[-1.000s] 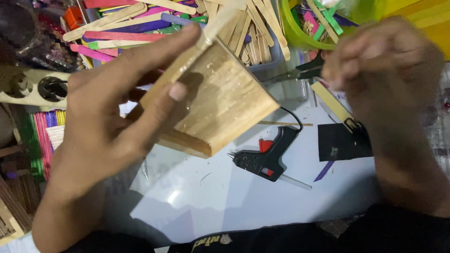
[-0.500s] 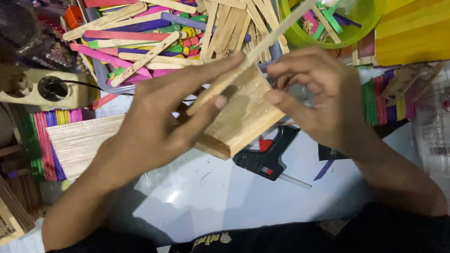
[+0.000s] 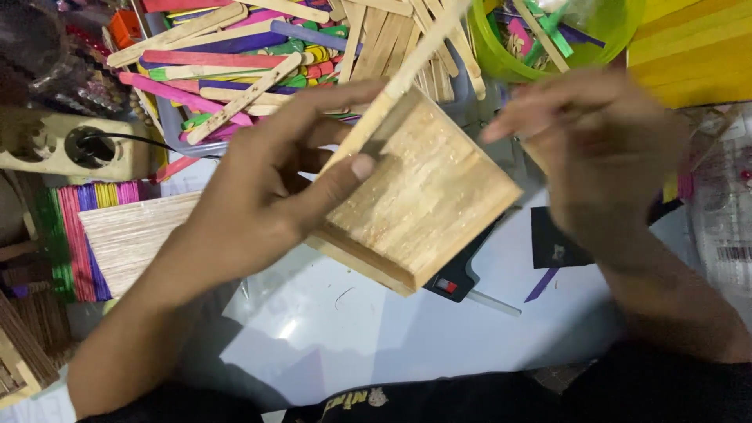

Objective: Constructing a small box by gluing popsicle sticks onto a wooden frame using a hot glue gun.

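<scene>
Change since half a second ago: our right hand has left the wooden box, fingers loose and empty, while our left hand alone grips box and stick above the counter.

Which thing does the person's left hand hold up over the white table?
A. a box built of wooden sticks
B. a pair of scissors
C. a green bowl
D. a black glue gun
A: the left hand grips the wooden stick box, thumb pressed on its face, while the glue gun lies on the table beneath it.
</scene>
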